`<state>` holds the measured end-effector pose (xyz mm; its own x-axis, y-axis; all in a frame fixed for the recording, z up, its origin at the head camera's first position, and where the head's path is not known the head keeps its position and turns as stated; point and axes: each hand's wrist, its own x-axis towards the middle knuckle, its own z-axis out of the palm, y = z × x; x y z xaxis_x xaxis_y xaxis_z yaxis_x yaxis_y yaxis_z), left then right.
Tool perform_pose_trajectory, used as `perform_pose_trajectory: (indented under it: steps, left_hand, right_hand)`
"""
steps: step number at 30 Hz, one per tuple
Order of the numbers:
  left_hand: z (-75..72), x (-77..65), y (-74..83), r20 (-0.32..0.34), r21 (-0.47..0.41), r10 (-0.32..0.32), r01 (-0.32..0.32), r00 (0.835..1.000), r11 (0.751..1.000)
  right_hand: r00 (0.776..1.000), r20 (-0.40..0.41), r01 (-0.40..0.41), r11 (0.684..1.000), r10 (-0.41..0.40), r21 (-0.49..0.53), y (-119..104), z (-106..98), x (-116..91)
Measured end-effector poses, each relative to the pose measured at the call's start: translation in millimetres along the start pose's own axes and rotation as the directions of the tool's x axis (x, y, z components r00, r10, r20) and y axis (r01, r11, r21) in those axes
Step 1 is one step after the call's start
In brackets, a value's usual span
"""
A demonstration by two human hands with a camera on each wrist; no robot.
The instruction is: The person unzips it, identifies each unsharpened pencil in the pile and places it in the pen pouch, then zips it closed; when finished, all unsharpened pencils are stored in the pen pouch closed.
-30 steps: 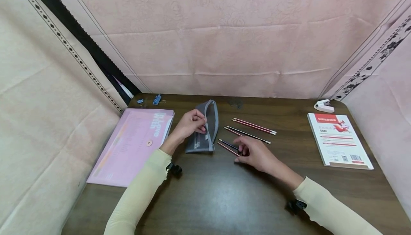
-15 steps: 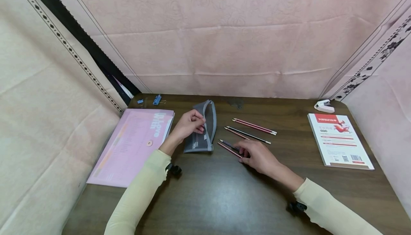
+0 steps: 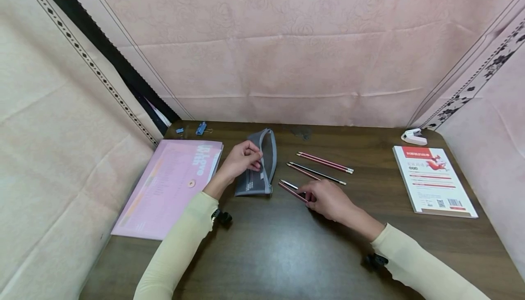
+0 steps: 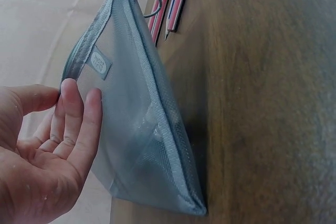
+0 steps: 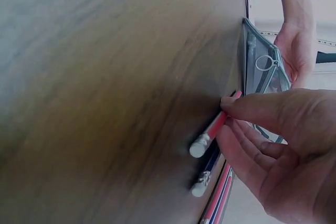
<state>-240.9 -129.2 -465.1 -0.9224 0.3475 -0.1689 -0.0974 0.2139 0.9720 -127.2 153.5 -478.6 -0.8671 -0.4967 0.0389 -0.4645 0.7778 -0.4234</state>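
Observation:
A grey mesh zip pencil case (image 3: 249, 185) stands on the table with its mouth spread apart. My left hand (image 3: 244, 156) pinches the rim of that mouth between thumb and fingers; the left wrist view shows the case's mesh side (image 4: 128, 106) close up. To the right of the case, my right hand (image 3: 328, 198) is low over the table. Its thumb and fingertips pinch a red striped pencil (image 5: 214, 128) near the eraser end. Right beside it lies a dark pencil (image 5: 203, 179), close to the fingers. Both pencils' tips point toward the case.
Farther back lie a black pencil (image 3: 330, 178) with a red one, and a pair of red pencils (image 3: 324, 161). A pink folder (image 3: 168, 190) is on the left, blue binder clips (image 3: 201, 128) behind it. A white book (image 3: 434, 181) and white stapler (image 3: 414, 137) sit right.
My right hand has slid a little to the right along the near pencils, its fingers now closer around the red one. The pencil case and left hand have shifted slightly left.

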Motion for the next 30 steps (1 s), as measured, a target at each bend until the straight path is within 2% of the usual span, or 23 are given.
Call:
perform_pose_trajectory:
  steps: [4,11,15,18,20,23,26,30]
  left_hand:
    - [0.1,-1.2,1.5,0.010,-0.002,0.001,-0.001,1.000,1.000]
    - [1.2,-1.7,1.4,0.001,0.006,0.012,-0.012,1.000,1.000]
    - [1.2,-2.6,0.8,-0.003,0.008,0.015,-0.015,1.000,1.000]
    - [2.2,-3.4,1.1,-0.004,0.001,0.020,-0.020,1.000,1.000]
    - [3.1,-3.3,1.5,-0.002,-0.004,0.026,-0.026,1.000,1.000]
    - [5.0,-2.6,2.2,0.004,-0.013,0.034,-0.034,0.999,0.999]
    - [7.0,-2.2,3.2,0.007,-0.009,0.041,-0.041,0.999,0.999]
    - [9.1,-1.8,4.5,0.010,-0.009,0.038,-0.038,0.999,0.999]
  right_hand:
    - [1.000,0.011,-0.012,1.000,0.012,-0.014,-2,0,0]
    - [0.997,-0.072,0.000,1.000,0.000,-0.002,3,3,0]
    - [0.998,-0.056,0.017,0.994,-0.011,0.106,4,-1,-2]
    - [1.000,-0.002,-0.002,0.964,0.002,0.264,6,-8,-1]
    - [0.999,0.036,-0.040,0.915,0.027,0.401,6,-15,1]
    - [0.997,0.056,-0.082,0.814,0.061,0.575,9,-24,9]
    - [0.992,0.080,-0.123,0.686,0.094,0.717,10,-30,22]
    - [0.983,0.128,-0.178,0.524,0.131,0.833,11,-32,41]
